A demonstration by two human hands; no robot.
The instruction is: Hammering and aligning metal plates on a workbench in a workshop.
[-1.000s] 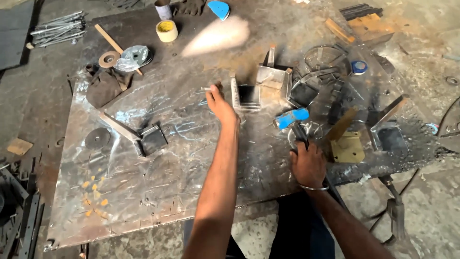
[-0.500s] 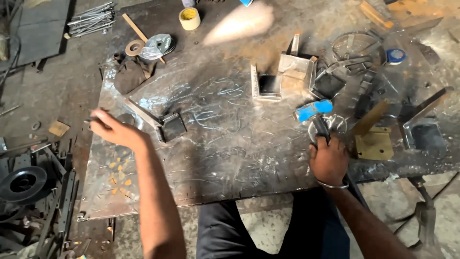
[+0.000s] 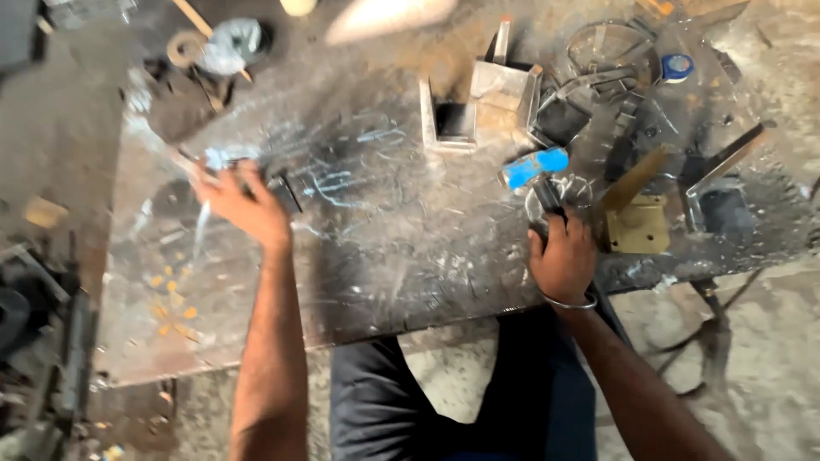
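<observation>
So the left hand [image 3: 243,205] is stretched way out to the left side of the scratched-up steel table [image 3: 384,256], fingers spread and curling over a small dark metal bracket [image 3: 284,193] with a long flat bar [image 3: 192,166] running off it toward the far left. It's motion-blurred there, so I honestly can't tell if the fingers have closed on it or are just touching it. The right hand [image 3: 562,256] is clenched around a dark tool handle [image 3: 547,201], with a blue-tipped part [image 3: 535,167] lying just beyond it; probably kept there so it's ready while the other hand works. A welded open box piece [image 3: 478,107] sits upright mid-table, past both hands. To the right there's a yellowish block [image 3: 636,226] just beside the right hand, and loose scrap crowds that far corner.
</observation>
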